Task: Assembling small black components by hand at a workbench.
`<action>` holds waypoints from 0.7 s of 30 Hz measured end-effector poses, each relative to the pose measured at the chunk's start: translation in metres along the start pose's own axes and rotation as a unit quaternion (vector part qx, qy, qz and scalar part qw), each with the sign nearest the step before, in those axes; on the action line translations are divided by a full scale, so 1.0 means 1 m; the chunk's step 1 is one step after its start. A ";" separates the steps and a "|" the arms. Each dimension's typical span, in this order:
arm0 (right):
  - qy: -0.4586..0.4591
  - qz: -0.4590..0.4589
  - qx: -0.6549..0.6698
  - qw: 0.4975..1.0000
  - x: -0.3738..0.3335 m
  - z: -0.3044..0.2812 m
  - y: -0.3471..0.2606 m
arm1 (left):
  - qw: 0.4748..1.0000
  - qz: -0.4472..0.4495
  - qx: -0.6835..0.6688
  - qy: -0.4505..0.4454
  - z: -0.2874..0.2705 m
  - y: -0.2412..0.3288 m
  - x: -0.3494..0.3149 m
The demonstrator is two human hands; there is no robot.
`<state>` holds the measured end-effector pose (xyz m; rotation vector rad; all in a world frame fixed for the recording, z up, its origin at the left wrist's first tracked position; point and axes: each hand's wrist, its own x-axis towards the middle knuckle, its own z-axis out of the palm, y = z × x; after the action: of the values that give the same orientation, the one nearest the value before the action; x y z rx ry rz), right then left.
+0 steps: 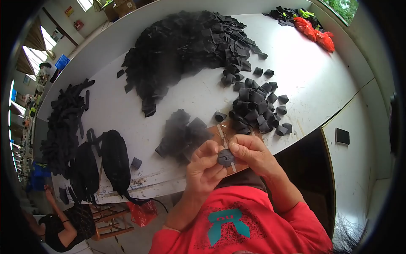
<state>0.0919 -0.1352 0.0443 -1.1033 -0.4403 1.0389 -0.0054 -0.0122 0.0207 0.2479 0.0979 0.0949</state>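
Observation:
Between my two hands is a small dark grey fabric piece, bent round, with a crease across its face. My left hand pinches its left side with thumb and fingers. On the other side, the thumb and fingers of my right hand grip its right edge. Below and beyond the hands lies a brown board with a pale strip along it. A loose heap of black fabric squares sits just left of the board. Curled black fabric loops are heaped beyond its right side.
A big mound of black fabric squares covers the far table. Black strips and padded black straps lie left. Red plastic bags lie far right; a phone rests on the right-hand surface. Another person's arm shows lower left.

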 end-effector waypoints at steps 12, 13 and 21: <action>-0.040 -0.033 -0.114 0.992 0.028 -0.022 0.012 | 0.908 0.183 0.358 0.118 -0.003 -0.001 0.008; 0.007 -0.085 -0.192 0.978 0.026 -0.022 0.012 | 0.908 0.182 0.359 0.115 0.000 0.000 0.011; 0.025 -0.066 -0.193 0.979 0.030 -0.011 -0.001 | 0.791 0.253 0.557 0.026 0.010 0.011 0.016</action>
<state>0.1151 -0.1156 0.0345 -1.4200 -0.6853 0.8260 0.0105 -0.0025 0.0321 1.4690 0.1325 0.5871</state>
